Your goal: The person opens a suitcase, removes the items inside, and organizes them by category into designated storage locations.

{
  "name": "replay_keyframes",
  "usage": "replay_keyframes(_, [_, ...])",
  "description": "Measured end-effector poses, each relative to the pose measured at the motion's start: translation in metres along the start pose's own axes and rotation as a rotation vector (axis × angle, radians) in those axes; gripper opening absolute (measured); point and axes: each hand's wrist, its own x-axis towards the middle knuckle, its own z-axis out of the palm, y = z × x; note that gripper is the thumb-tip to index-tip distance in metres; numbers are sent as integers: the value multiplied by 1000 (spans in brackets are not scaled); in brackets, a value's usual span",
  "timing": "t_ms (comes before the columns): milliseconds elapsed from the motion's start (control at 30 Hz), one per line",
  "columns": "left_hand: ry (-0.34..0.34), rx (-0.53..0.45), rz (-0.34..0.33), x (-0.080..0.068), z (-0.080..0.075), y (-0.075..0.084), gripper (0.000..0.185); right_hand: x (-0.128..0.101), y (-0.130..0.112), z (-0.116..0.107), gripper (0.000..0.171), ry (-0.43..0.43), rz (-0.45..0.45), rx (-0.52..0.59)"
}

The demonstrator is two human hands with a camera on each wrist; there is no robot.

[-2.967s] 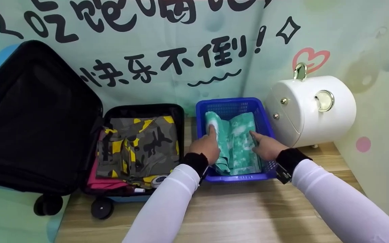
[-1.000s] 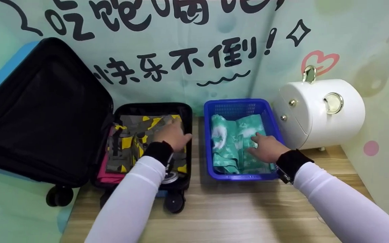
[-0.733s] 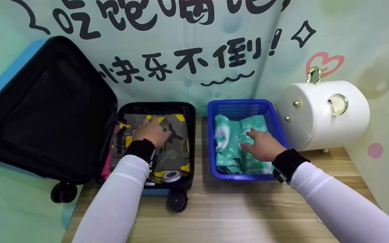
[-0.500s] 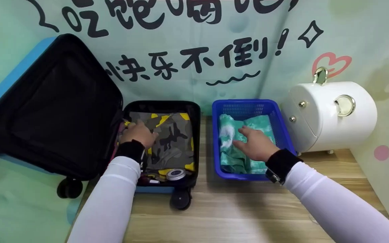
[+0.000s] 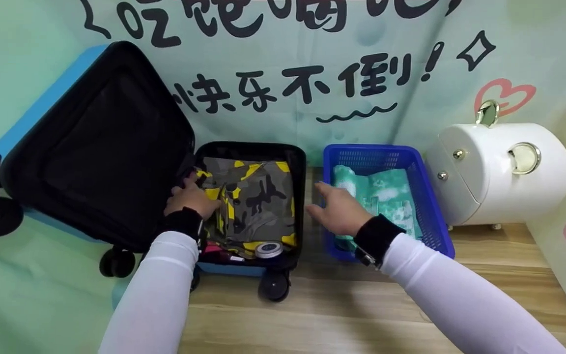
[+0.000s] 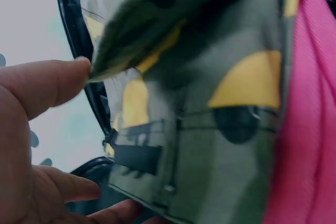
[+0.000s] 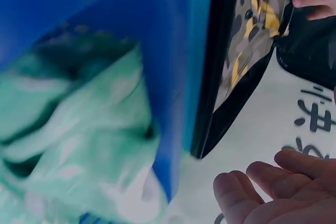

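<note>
Two hands working: left hand [image 5: 190, 199] is pinching the camouflage garment's [image 5: 258, 196] edge in the suitcase [image 5: 253, 148]; right hand [image 5: 338, 210], fingers relaxed, is hovering beside the blue basket [image 5: 430, 196].

Camouflage garment [image 5: 251, 201] folded in open suitcase [image 5: 214, 152], one edge lifted

A pale green printed backdrop sheet [image 5: 283, 118] behind the open suitcase is carrying the only readable writing. Black brush-style Chinese characters reading 快乐不倒 [image 5: 302, 87], closing with an exclamation mark [image 5: 432, 61], are running across the upper middle of the head view. Above them, a larger row of black characters [image 5: 263, 14] is being cut by the top edge and cannot be read. In the right wrist view, part of one character [image 7: 315, 109] is showing at the lower right.
</note>
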Motion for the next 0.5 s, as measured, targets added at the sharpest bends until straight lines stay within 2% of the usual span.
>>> replay_keyframes(200, [-58,5,7,4,3,-10,116,12,-16,20,74,-40,28,34])
replay_keyframes(500, [-27,26,10,5,6,-16,115,28,-32,51,77,-74,81,41])
